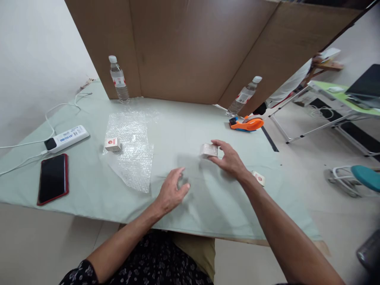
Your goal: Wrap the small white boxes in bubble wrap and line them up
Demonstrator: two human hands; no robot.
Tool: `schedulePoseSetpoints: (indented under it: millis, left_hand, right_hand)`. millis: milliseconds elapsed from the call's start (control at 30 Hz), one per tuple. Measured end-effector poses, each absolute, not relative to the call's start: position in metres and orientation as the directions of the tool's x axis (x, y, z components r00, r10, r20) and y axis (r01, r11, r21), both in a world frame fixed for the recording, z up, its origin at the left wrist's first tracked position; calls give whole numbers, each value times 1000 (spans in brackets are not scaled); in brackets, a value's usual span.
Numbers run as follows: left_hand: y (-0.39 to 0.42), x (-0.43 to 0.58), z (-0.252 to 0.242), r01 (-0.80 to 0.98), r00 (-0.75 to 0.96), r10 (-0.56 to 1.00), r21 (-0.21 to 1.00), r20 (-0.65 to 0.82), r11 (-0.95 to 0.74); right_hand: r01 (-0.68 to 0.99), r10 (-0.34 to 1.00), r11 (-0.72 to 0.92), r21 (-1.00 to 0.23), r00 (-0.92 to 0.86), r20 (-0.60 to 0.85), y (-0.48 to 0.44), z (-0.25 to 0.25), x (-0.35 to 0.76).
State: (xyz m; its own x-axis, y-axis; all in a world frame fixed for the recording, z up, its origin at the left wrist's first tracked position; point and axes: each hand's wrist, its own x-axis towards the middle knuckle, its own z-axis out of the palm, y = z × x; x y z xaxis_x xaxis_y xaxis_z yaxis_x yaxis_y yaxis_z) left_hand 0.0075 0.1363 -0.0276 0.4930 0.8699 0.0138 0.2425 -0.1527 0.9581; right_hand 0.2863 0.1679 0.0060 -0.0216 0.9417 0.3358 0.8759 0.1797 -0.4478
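My right hand (228, 158) grips a small pale box (209, 150) between thumb and fingers, over the middle of the table; it is blurred and its surface looks like bubble wrap. Nothing is held in my left hand (172, 188), which hovers lower left of that box with thumb and fingers apart. Left of it lies a sheet of bubble wrap (133, 158), and a small white box with a red mark (113, 144) sits on its left edge. Another small box (259, 178) is partly hidden behind my right forearm.
An orange tape dispenser (247, 123) lies at the right back. Water bottles stand at the back left (119, 81) and back right (245, 96), before a tall cardboard screen (184, 51). At left are a power strip (69, 137) with cables and a red-cased phone (53, 179).
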Motion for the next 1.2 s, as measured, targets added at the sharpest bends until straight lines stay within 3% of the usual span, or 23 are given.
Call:
schedulePoseSetpoints:
  millis: [100, 233, 367, 433, 500, 600, 733, 867, 933, 1067, 1200]
  left_hand:
    - [118, 8, -45, 299, 533, 834, 890, 143, -344]
    - [103, 8, -57, 335, 552, 805, 827, 216, -451]
    - [102, 2, -46, 363, 538, 795, 775, 279, -518]
    - [105, -7, -35, 357, 514, 779, 737, 359, -574]
    - [112, -21, -23, 360, 465, 761, 688, 453, -630]
    - [130, -52, -6, 434, 397, 745, 606, 536, -667]
    - [166, -100, 4, 652, 303, 844, 549, 444, -523]
    - [191, -133, -4, 810, 221, 942, 491, 251, -320]
    - [193, -142, -10, 847, 193, 961, 459, 200, -266]
    - [188, -156, -22, 901, 112, 981, 401, 156, -167]
    - [187, -170, -31, 924, 43, 991, 372, 128, -89]
  right_hand:
    - [867, 962, 54, -496, 88, 258, 204, -2, 327]
    - [838, 965, -70, -541, 195, 176, 235, -13, 357]
    - [882, 980, -122, -456, 180, 87, 243, -20, 367]
    - [884, 981, -127, -451, 179, 75, 245, -20, 373]
    - [920, 982, -152, -362, 181, 49, 247, -17, 377]
    - [940, 980, -89, -329, 141, 137, 245, -1, 362]
    - [893, 971, 39, -449, 72, 228, 243, 24, 282]
    - [735, 915, 394, -551, -258, 310, 263, 23, 158]
    - [662, 871, 491, -567, -375, 316, 280, 15, 98]
    - [717, 885, 448, -534, -438, 156, 315, 0, 10]
    - [752, 894, 419, -509, -438, 90, 336, -8, -36]
